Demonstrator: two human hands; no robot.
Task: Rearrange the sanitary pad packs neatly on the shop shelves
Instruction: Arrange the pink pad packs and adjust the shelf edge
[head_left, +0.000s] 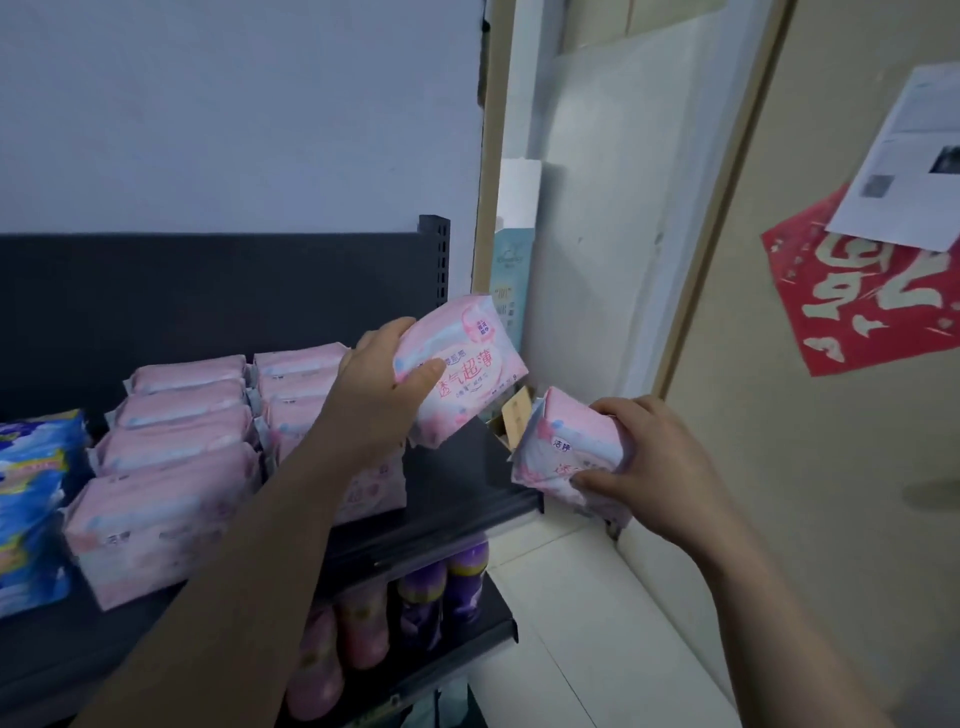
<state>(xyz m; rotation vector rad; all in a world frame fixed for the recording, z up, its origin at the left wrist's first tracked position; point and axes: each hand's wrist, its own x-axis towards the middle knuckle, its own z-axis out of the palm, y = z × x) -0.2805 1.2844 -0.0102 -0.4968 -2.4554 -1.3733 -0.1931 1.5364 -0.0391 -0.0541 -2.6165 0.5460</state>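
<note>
Pink soft-plastic sanitary pad packs (171, 457) lie in two rows, running near to far, on the dark metal upper shelf (457, 488); the right row is partly hidden behind the left forearm. Left hand (384, 389) grasps one tilted pink pad pack (467, 369) by its left end, thumb on the printed face, above the right end of that shelf and just beside the right row. Right hand (660, 467) grasps a second pink pad pack (566, 447), fingers curled round its right end, off the right edge of the shelf and apart from the tilted pack. Blue pad packs (31, 509) stand at the left end of the shelf. Purple and pink bottles (441, 587) fill the lower shelf (498, 631). A red paper decoration (872, 296) hangs at the right.
</note>
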